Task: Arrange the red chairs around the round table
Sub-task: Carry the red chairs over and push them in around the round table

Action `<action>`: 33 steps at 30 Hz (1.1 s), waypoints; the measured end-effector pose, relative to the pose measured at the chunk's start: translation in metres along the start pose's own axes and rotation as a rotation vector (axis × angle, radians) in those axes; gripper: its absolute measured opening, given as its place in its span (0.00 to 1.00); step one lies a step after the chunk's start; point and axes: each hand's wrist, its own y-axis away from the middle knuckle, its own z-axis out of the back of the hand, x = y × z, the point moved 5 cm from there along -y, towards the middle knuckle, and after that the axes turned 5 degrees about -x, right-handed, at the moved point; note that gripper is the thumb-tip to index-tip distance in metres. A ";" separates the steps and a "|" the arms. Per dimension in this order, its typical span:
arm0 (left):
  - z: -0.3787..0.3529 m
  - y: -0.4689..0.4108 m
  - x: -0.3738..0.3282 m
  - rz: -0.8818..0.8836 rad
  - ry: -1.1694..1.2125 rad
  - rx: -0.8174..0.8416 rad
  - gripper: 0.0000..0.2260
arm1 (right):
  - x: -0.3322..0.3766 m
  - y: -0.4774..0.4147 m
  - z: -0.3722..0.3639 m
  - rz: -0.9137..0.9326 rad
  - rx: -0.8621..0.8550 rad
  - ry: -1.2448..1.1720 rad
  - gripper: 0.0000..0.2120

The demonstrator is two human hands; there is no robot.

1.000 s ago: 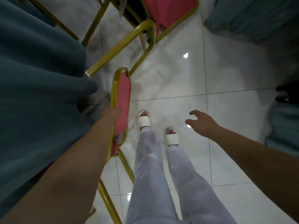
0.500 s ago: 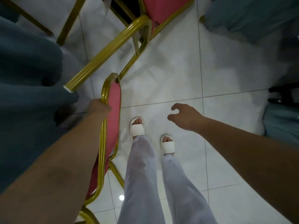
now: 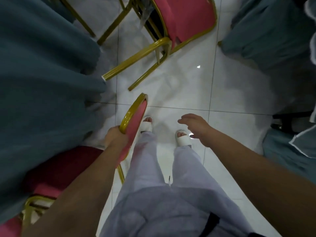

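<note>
The left hand (image 3: 114,136) is gripping the gold back rail of a red chair (image 3: 135,124), which is standing close against the teal-draped worktop (image 3: 42,82). The right hand (image 3: 196,129) is hovering over the floor (image 3: 188,86), fingers relaxed, holding nothing. A second chair (image 3: 186,19) is standing ahead.

The picture is rather dim, with a cool bluish tone. The glossy white floor (image 3: 188,86) is the brightest part; it carries two small hard reflections of light from above, one in the upper middle and one beside the right hand (image 3: 196,129). Soft grey shadows lie on the tiles beside the teal cloth (image 3: 42,82), which is dark and shows little detail. The gold frame of the red chair (image 3: 135,120) shines weakly. The left forearm (image 3: 77,194) and the trousers (image 3: 145,168) are blurred. The tile joints bend toward the edges.
</note>
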 end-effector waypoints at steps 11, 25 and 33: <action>0.073 0.220 -0.020 0.019 0.048 -0.168 0.08 | 0.028 0.027 0.075 0.586 0.237 0.508 0.47; 0.112 0.424 0.001 0.038 0.410 -0.378 0.13 | 0.063 0.172 0.114 1.121 0.539 0.855 0.11; 0.097 0.483 0.091 0.255 0.489 -0.741 0.20 | 0.014 0.254 0.040 1.352 0.663 1.006 0.05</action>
